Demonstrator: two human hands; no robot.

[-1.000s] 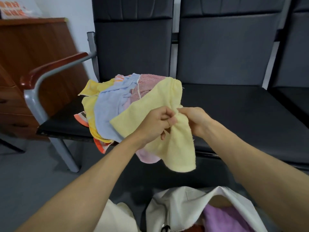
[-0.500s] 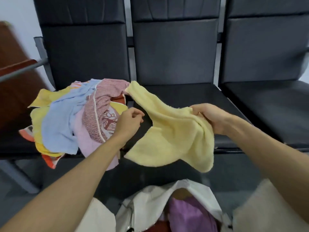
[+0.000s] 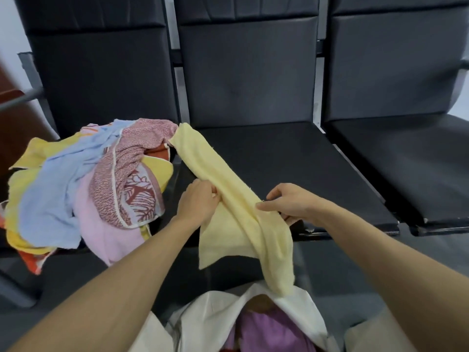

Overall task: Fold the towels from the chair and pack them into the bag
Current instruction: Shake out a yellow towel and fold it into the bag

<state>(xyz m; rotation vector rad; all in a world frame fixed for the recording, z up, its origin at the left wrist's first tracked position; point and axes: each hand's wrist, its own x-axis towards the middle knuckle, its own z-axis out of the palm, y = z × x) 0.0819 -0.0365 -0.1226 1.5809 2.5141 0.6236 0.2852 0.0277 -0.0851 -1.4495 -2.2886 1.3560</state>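
Towel [image 3: 241, 219] twisted, pinched by left hand [image 3: 196, 207] and right hand [image 3: 291, 203], tail dangling over bag [image 3: 299, 308]. Risk: uneven fold unless flattened on seat [image 3: 291, 158].

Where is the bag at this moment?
Head view, bottom centre: the white bag sits open below the front edge of the chairs, under the hanging end of the yellow towel, with a purple towel inside.

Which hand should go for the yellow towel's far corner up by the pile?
Left, probably. The left hand grips the yellow towel beside the pile; the right hand pinches its other edge.
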